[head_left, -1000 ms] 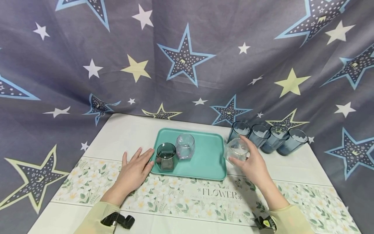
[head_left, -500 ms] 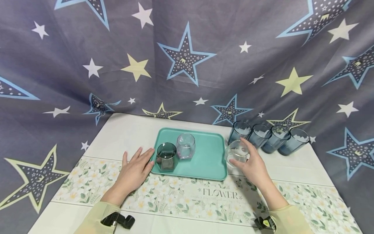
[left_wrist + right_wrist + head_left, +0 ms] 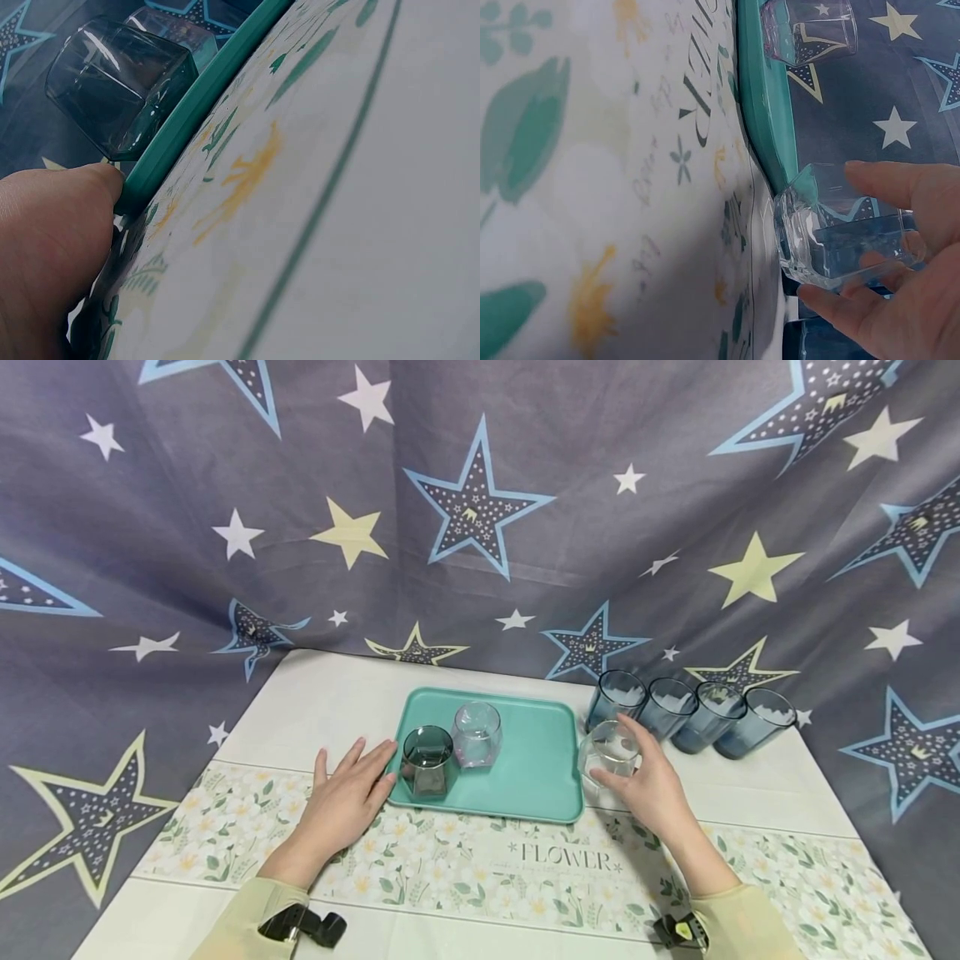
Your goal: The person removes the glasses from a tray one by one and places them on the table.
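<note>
My right hand grips a clear glass by its sides, just off the right end of the turquoise tray. In the right wrist view, the thumb and fingers stand on opposite sides of this clear glass, its thick base toward the tablecloth. My left hand lies with fingers extended, fingertips at the tray's left edge. On the tray stand a dark grey glass near that hand and a pale pinkish glass beside it. The left wrist view shows the thumb against the tray rim.
Several tall blue glasses stand in a row at the back right, close behind the right hand. A white tablecloth with a floral band covers the table. A star-patterned curtain hangs behind and at both sides.
The clear glass in my right hand has gone from slightly tilted to more upright, shifting a little to the right. My left hand and the tray have stayed put.
</note>
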`<action>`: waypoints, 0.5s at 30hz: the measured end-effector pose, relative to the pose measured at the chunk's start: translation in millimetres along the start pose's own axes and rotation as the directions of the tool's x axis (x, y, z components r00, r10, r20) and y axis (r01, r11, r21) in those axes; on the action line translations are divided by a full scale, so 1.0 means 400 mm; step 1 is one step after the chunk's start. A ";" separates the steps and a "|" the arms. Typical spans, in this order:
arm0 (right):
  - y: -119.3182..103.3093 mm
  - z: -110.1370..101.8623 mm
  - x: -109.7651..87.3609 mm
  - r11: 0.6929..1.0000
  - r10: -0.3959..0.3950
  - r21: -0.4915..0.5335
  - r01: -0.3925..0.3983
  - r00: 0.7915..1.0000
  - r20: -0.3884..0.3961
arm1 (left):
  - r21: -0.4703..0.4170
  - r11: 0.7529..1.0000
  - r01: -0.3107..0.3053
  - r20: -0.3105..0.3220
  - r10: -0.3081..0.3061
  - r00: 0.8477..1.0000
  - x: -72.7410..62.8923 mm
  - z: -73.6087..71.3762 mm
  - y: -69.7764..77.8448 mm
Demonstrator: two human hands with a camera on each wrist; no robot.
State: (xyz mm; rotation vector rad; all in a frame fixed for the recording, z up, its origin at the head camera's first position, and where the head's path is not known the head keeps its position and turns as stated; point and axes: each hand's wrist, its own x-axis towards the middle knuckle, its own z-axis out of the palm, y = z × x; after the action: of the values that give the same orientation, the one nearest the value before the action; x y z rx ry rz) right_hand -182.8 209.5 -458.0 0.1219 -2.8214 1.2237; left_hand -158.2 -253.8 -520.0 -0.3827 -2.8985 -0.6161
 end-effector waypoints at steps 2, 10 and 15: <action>0.000 0.000 0.000 1.000 0.002 -0.005 -0.002 1.000 0.001 | -0.001 1.000 -0.001 -0.002 0.001 1.000 0.000 0.000 0.000; 0.003 -0.003 -0.002 1.000 0.013 0.001 -0.013 1.000 0.017 | -0.008 1.000 -0.004 -0.004 0.004 1.000 -0.002 -0.002 0.003; 0.008 -0.005 -0.001 1.000 -0.003 0.017 0.003 1.000 0.018 | -0.006 1.000 -0.004 -0.005 0.004 1.000 -0.003 -0.002 0.003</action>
State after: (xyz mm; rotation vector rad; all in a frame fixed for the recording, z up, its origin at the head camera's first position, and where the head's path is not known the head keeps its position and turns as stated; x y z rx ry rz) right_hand -182.5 213.1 -459.1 0.1382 -2.8256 1.2523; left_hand -156.8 -253.2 -519.0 -0.3867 -2.8912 -0.6246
